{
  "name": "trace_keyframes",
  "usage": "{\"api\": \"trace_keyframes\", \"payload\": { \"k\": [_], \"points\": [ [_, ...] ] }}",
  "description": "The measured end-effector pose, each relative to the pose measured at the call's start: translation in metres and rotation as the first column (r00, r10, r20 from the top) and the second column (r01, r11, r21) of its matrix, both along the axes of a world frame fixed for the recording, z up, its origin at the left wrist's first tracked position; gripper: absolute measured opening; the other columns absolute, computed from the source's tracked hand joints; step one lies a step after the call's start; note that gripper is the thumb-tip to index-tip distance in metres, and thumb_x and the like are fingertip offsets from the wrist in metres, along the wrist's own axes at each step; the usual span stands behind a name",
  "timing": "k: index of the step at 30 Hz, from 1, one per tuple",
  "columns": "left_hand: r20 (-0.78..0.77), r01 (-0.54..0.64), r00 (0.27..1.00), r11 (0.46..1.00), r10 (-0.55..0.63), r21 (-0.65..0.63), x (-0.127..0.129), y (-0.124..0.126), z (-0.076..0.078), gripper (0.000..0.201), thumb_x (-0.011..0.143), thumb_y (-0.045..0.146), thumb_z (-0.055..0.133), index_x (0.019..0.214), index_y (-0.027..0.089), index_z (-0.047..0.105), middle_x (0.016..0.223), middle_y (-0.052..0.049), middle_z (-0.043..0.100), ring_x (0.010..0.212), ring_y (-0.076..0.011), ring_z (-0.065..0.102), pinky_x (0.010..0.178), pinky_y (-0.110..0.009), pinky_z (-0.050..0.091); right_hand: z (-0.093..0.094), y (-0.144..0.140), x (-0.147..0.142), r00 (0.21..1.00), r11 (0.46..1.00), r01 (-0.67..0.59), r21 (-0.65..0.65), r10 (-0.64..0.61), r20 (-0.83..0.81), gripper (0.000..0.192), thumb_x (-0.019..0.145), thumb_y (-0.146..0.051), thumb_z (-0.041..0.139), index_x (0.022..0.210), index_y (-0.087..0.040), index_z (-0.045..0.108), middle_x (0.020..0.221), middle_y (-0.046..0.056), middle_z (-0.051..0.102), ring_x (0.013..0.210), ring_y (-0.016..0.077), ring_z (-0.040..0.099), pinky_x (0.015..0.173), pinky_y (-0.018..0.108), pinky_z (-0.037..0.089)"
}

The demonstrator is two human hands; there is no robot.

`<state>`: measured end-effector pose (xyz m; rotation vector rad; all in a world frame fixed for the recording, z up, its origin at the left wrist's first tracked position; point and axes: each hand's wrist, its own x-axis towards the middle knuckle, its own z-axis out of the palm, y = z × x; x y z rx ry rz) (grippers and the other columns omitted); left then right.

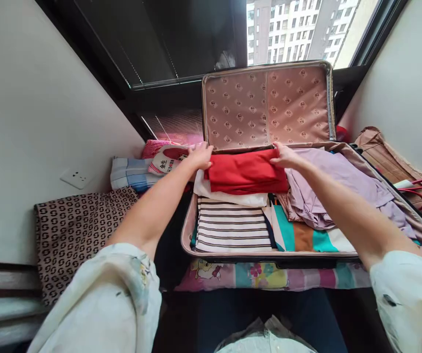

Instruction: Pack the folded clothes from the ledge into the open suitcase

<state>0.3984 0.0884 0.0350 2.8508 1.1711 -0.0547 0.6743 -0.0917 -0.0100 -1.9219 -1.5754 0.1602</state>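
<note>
An open suitcase (pixel 189 230) lies in front of me, its patterned pink lid (pixel 266 105) propped up against the window. A folded red garment (pixel 246 172) sits at the back of the case on a white folded piece (pixel 229 197). My left hand (pixel 199 157) holds the red garment's left end and my right hand (pixel 284 154) holds its right end. In front lies a black-and-white striped top (pixel 231 228). A crumpled lilac garment (pixel 329 191) fills the right side, over a teal, brown and white striped cloth (pixel 303 238).
Left of the case lie a brown patterned cushion (pixel 74 230), a blue striped folded cloth (pixel 132 172) and a pink-and-white bag (pixel 165 159). A brown bag with red handles (pixel 413 184) stands at the right. A cartoon-print sheet (pixel 255 275) lies under the case. White walls flank both sides.
</note>
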Motion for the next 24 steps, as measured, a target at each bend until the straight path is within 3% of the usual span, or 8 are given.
{"api": "trace_keyframes", "payload": {
  "k": [2, 5, 9, 11, 15, 17, 21, 24],
  "points": [
    [-0.036, 0.100, 0.994, 0.995, -0.101, -0.016, 0.008, -0.007, -0.027, 0.070, 0.093, 0.037, 0.068, 0.156, 0.018, 0.042, 0.170, -0.019, 0.025, 0.156, -0.0387, 0.019, 0.122, -0.066, 0.023, -0.024, 0.006, -0.006, 0.993, 0.996, 0.069, -0.057, -0.063, 0.099, 0.086, 0.081, -0.051, 0.066, 0.157, -0.022, 0.041, 0.147, 0.021, 0.055, 0.126, 0.0405, 0.056, 0.104, 0.057, 0.048],
    [-0.112, 0.254, 0.960, 0.966, -0.258, -0.051, 0.002, -0.020, -0.053, 0.086, 0.089, 0.059, 0.068, 0.162, 0.028, 0.035, 0.174, -0.015, 0.016, 0.158, -0.0431, 0.008, 0.120, -0.072, 0.018, -0.044, -0.008, -0.020, 0.955, 0.995, 0.053, -0.083, -0.026, 0.295, 0.082, 0.092, -0.056, 0.054, 0.164, -0.027, 0.028, 0.164, 0.018, 0.037, 0.142, 0.0428, 0.042, 0.112, 0.064, 0.039],
    [-0.211, 0.358, 0.912, 0.934, -0.351, -0.009, -0.022, -0.028, -0.065, 0.126, 0.068, 0.065, 0.084, 0.168, 0.032, 0.015, 0.174, -0.018, 0.007, 0.157, -0.0518, 0.000, 0.116, -0.079, 0.010, -0.051, -0.032, -0.029, 0.855, 0.960, -0.181, -0.212, 0.260, 0.448, 0.097, 0.082, -0.064, 0.070, 0.164, -0.032, 0.029, 0.169, 0.016, 0.029, 0.152, 0.0449, 0.028, 0.116, 0.063, 0.031],
    [-0.274, 0.399, 0.880, 0.917, -0.388, -0.017, -0.030, -0.027, -0.065, 0.133, 0.065, 0.059, 0.088, 0.169, 0.032, 0.008, 0.174, -0.020, 0.004, 0.156, -0.0528, 0.002, 0.115, -0.079, 0.013, -0.053, -0.033, -0.027, 0.806, 0.927, -0.212, -0.311, 0.345, 0.481, 0.107, 0.074, -0.058, 0.079, 0.165, -0.031, 0.028, 0.167, 0.019, 0.032, 0.151, 0.0464, 0.030, 0.115, 0.061, 0.032],
    [-0.276, 0.426, 0.873, 0.904, -0.403, 0.028, -0.027, -0.019, -0.061, 0.098, 0.088, 0.038, 0.069, 0.168, 0.030, 0.013, 0.169, -0.021, 0.025, 0.152, -0.0413, 0.030, 0.117, -0.069, 0.026, -0.053, -0.017, -0.023, 0.771, 0.916, -0.151, -0.371, 0.344, 0.535, 0.093, 0.084, -0.040, 0.068, 0.165, -0.022, 0.027, 0.152, 0.023, 0.051, 0.135, 0.0402, 0.052, 0.105, 0.049, 0.040],
    [-0.264, 0.423, 0.882, 0.903, -0.390, 0.078, -0.019, -0.017, -0.062, 0.086, 0.092, 0.029, 0.060, 0.167, 0.027, 0.018, 0.163, -0.022, 0.036, 0.147, -0.0376, 0.040, 0.116, -0.065, 0.029, -0.052, -0.008, -0.027, 0.751, 0.915, -0.104, -0.391, 0.330, 0.572, 0.092, 0.083, -0.034, 0.066, 0.165, -0.020, 0.027, 0.144, 0.024, 0.057, 0.126, 0.0388, 0.057, 0.100, 0.047, 0.042],
    [-0.274, 0.419, 0.887, 0.898, -0.372, 0.138, -0.007, -0.016, -0.070, 0.089, 0.088, 0.021, 0.062, 0.167, 0.024, 0.021, 0.155, -0.022, 0.046, 0.144, -0.0360, 0.045, 0.117, -0.060, 0.031, -0.053, 0.000, -0.043, 0.705, 0.922, -0.016, -0.387, 0.285, 0.649, 0.082, 0.088, -0.024, 0.058, 0.165, -0.021, 0.029, 0.134, 0.024, 0.062, 0.120, 0.0377, 0.060, 0.099, 0.047, 0.039],
    [-0.227, 0.370, 0.915, 0.919, -0.335, 0.136, 0.000, -0.014, -0.073, 0.083, 0.087, 0.021, 0.061, 0.164, 0.023, 0.028, 0.145, -0.017, 0.056, 0.133, -0.0321, 0.056, 0.114, -0.050, 0.038, -0.055, 0.005, -0.051, 0.739, 0.931, 0.036, -0.363, 0.220, 0.637, 0.069, 0.095, -0.017, 0.043, 0.163, -0.020, 0.033, 0.129, 0.023, 0.067, 0.115, 0.0345, 0.063, 0.100, 0.047, 0.038]
  ]
}}
